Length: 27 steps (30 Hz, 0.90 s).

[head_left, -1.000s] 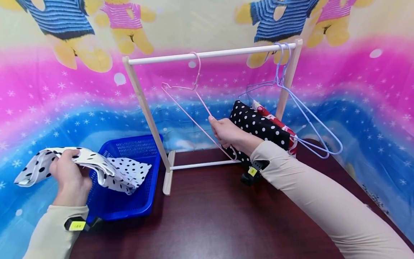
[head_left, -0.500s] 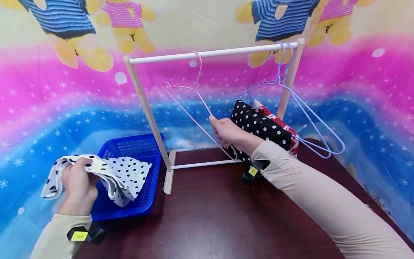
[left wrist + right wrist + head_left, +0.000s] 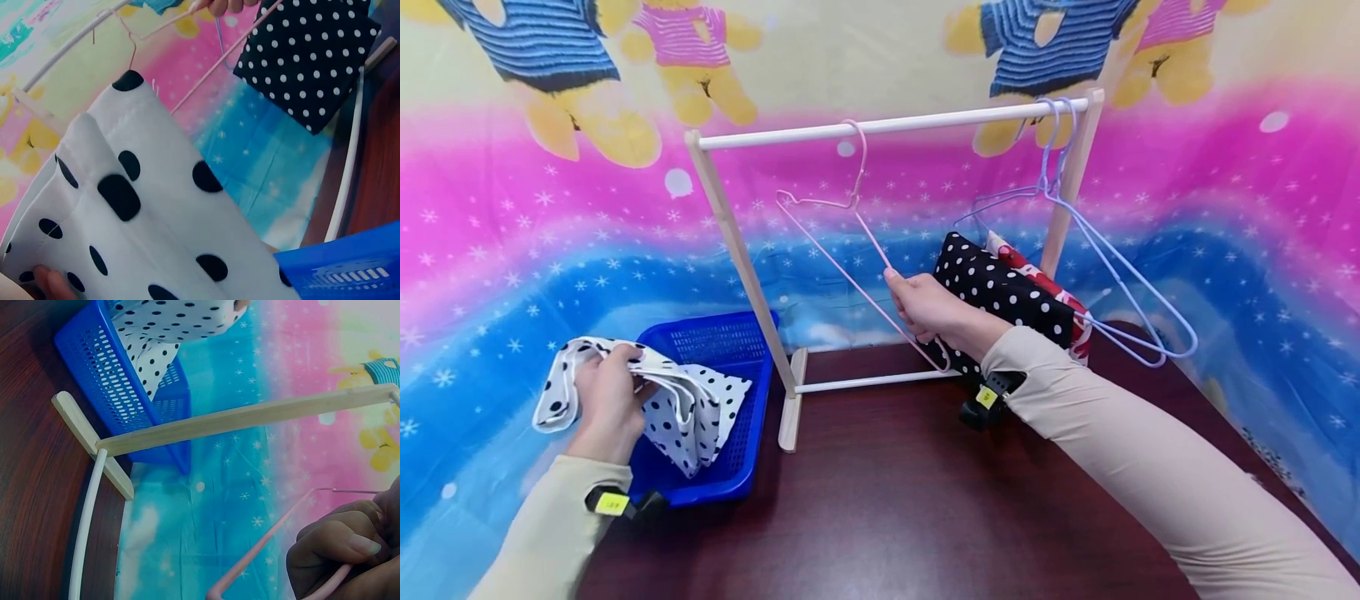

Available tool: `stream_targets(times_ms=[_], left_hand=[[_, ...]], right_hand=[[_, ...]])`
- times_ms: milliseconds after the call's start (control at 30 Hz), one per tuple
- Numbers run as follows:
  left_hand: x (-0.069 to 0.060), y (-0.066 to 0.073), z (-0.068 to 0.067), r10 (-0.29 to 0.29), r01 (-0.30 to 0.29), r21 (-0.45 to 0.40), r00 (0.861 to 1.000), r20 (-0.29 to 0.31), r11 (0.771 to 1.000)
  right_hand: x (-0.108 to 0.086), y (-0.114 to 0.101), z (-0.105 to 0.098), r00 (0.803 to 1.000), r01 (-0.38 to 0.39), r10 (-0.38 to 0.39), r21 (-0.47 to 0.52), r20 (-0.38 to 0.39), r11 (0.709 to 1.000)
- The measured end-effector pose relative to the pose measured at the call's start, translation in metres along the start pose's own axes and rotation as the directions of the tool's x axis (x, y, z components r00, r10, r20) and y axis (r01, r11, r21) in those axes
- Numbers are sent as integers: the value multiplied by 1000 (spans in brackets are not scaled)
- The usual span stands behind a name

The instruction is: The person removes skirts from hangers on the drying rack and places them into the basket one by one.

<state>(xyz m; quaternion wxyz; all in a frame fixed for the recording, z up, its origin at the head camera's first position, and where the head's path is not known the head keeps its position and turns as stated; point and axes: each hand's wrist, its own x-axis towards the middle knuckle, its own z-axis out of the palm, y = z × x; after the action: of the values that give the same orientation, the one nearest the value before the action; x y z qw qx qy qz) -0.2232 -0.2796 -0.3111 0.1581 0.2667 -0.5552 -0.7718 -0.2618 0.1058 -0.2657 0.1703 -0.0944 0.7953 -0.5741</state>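
Observation:
In the head view my left hand [image 3: 610,400] grips a folded white cloth with black dots [image 3: 715,396], whose lower part hangs over the blue basket [image 3: 752,467]. My right hand [image 3: 928,308] pinches one arm of the pink hanger [image 3: 827,258], which hangs by its hook from the rack's white rail [image 3: 925,122]. In the right wrist view the fingers of my right hand [image 3: 344,550] are curled round the pink wire. The white dotted cloth [image 3: 156,187] fills much of the left wrist view, with fingertips [image 3: 53,282] at its lower left.
Beyond my right hand, a black cloth with white dots [image 3: 1000,292] and a red and white cloth [image 3: 1081,333] hang on blue-purple hangers [image 3: 1120,267] at the rack's right end. The rack's left post [image 3: 741,258] stands beside the basket on the dark red table [image 3: 880,500].
My left hand has moved right with the white dotted cloth, whose left end now hangs closer to the basket. My right hand still holds the pink hanger in the same place.

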Motion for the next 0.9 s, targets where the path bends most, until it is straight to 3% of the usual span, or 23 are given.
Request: stream_targets(times_ms=[100, 167, 233, 333, 467, 667, 733, 900], left_hand=[[10, 0, 9, -2, 0, 94, 1000, 26, 996], [16, -2, 14, 4, -13, 197, 999, 42, 980], [23, -5, 19, 18, -36, 321, 998, 59, 946], [33, -11, 25, 45, -81, 472, 995, 87, 878], [45, -17, 33, 58, -124, 581, 990, 132, 804], [63, -23, 37, 24, -133, 704, 986, 163, 698], [70, -26, 36, 18, -124, 718, 988, 153, 685], [91, -34, 30, -31, -87, 723, 989, 148, 685]], right_hand=[[1, 0, 0, 1000, -3, 3, 4, -2, 1000], [1, 0, 0, 1000, -2, 2, 3, -1, 1000], [1, 0, -1, 1000, 0, 0, 1, 1, 1000], [0, 0, -1, 1000, 3, -3, -2, 5, 1000], [-1, -1, -1, 1000, 8, -8, -11, 4, 1000], [-1, 0, -1, 1000, 13, -13, 7, 11, 1000], [-1, 0, 0, 1000, 10, -10, 14, 13, 1000], [1, 1, 0, 1000, -2, 2, 6, 5, 1000]])
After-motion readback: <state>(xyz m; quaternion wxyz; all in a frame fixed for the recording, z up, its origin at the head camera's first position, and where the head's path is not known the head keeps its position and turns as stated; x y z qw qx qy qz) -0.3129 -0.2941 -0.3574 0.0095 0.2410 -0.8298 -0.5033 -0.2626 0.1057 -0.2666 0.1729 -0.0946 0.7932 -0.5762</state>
